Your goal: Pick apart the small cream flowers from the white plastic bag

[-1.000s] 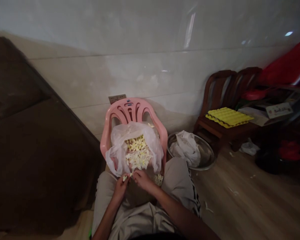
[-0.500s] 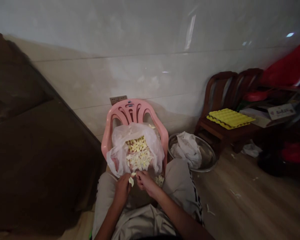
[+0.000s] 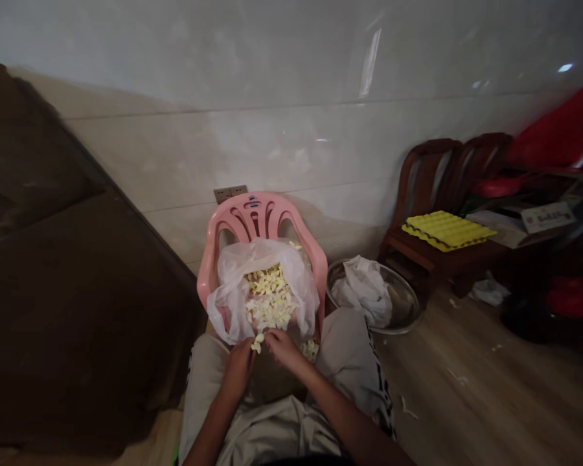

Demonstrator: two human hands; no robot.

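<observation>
Our left hand (image 3: pixel 240 370) and right hand (image 3: pixel 282 349) have drawn closer, their fingers (image 3: pixel 273 339) curled narrow by a pale blossom (image 3: pixel 257 343), now higher at the clear plastic bag's (image 3: pixel 226 310) lip on the pink plastic chair (image 3: pixel 252 207), lower centre; we cannot tell which holds it.

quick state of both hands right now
Left hand: curled against a pale yellow flower, cannot tell if holding it
Right hand: curled against the same flower, cannot tell if holding it
</observation>
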